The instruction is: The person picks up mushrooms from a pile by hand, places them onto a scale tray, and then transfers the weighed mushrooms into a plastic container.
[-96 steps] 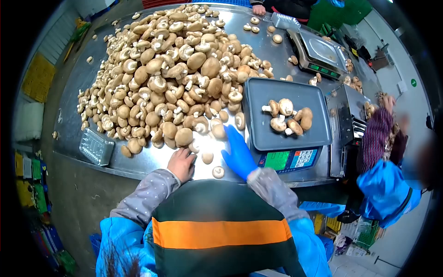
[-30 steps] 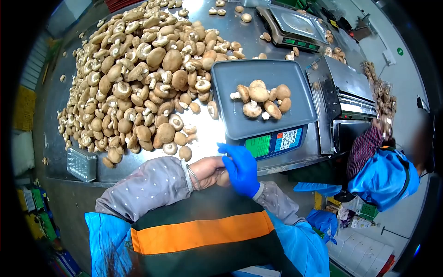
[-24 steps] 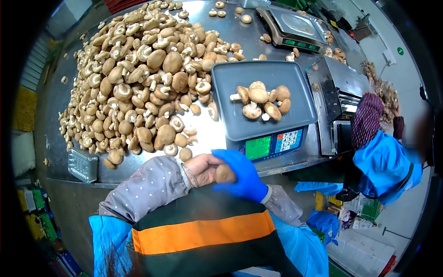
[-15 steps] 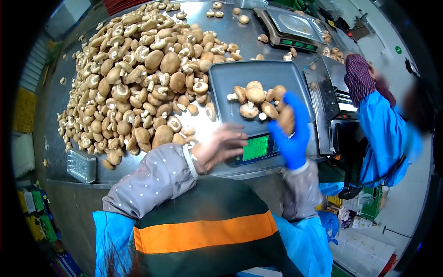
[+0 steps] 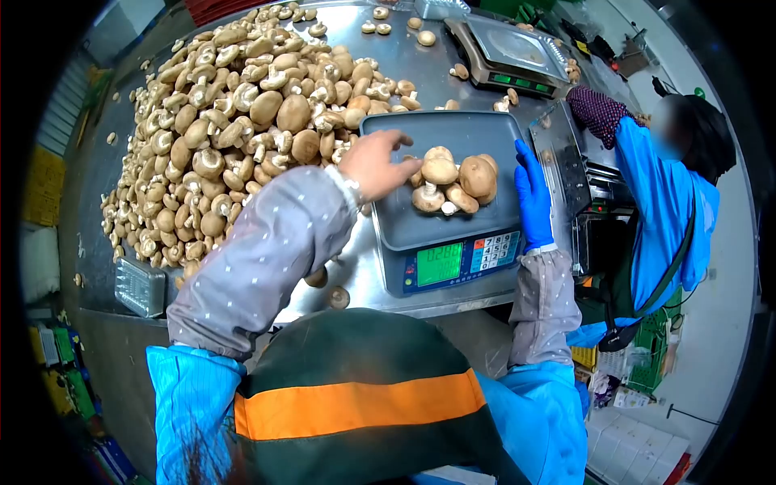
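Small cluster of brown-capped mushrooms (image 5: 440, 170) on grey scale tray (image 5: 485, 129), caps and pale stems touching; big mushroom pile (image 5: 293, 113) to the left on steel table (image 5: 343, 263). Probably light, with firm but slightly springy caps, easy to bruise or snap at the stem; dry-looking, so likely not slippery. Best taken by opposite sides of a cap, with light finger pressure, no squeezing. Bare left hand (image 5: 372, 167) over tray's left edge, palm down, with forearm slanting across in front of the pile, thumb and forefinger well parted, just beside the leftmost mushroom; no grip visible, contact unclear. Gloved right hand (image 5: 533, 194) along tray's right edge, upright and edge-on, with fingers extended, apparently holding nothing.
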{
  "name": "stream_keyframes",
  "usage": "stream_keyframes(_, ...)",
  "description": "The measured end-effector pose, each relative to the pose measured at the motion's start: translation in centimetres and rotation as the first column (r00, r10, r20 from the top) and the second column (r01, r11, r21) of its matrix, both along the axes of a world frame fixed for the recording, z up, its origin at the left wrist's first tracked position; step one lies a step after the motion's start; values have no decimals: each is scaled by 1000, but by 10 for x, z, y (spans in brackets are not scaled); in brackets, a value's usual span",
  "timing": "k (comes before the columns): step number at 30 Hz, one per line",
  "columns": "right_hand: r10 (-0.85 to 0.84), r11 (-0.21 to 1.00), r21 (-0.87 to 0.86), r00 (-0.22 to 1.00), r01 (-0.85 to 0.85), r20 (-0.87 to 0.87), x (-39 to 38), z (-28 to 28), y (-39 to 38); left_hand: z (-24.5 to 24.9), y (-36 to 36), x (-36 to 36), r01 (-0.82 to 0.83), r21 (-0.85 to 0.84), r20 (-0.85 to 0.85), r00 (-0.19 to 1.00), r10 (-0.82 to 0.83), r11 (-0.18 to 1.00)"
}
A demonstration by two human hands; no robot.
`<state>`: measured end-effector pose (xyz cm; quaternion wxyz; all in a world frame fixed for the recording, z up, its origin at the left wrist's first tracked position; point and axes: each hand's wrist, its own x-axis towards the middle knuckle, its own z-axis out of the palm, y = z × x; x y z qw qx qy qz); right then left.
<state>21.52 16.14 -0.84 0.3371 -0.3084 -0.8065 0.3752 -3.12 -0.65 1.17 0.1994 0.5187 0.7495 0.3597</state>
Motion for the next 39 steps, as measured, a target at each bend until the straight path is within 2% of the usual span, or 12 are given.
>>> stream_keyframes(5, 112, 980, 168, 994, -109, -5, -21, -6, -4, 10, 38, -2, 136, -275, -278, 937, -214, 952)
stream_keyframes(9, 187, 906, 364, 976, -214, 110, -42, -3, -13, 22, 62, 4, 175, -556, -302, 868, -393, 812)
stream_keyframes(13, 192, 795, 527, 949, -300, 251, -53, -6, -18, 11, 77, 5, 184, -664, -248, 860, -446, 724)
stream_keyframes(23, 226, 841, 442, 945, -313, 239, -56, -5, -23, -15, 45, -1, 147, -206, -264, 944, -200, 967)
stream_keyframes(25, 228, 847, 426, 941, -319, 250, -57, 1, -26, -43, 44, -3, 241, -152, -388, 877, -282, 958)
stream_keyframes(27, 246, 847, 434, 950, -308, 194, -56, -3, -23, -40, 52, 3, 224, -371, -363, 858, -363, 901)
stream_keyframes(29, 281, 860, 406, 951, -310, 132, -55, -2, -23, -44, 50, 2, 236, -214, -355, 885, -300, 948)
stream_keyframes(31, 265, 867, 402, 956, -294, 126, -55, 4, -29, -26, 35, 6, 93, 136, -127, 989, -76, 986)
stream_keyframes(33, 249, 860, 427, 960, -281, 131, -54, 9, -31, -26, 27, 14, -74, 198, 378, 926, -7, 977)
stream_keyframes(35, 239, 876, 402, 964, -266, 117, -56, 9, -32, -50, 21, 16, -136, 122, 476, 877, 62, 983)
stream_keyframes(37, 239, 877, 403, 965, -261, 107, -55, 9, -33, -63, 15, 19, -208, 66, 819, 571, 66, 976)
stream_keyframes(39, 236, 888, 375, 964, -266, 125, -53, 5, -32, -68, 14, 18, -280, 134, 906, 424, -3, 950)
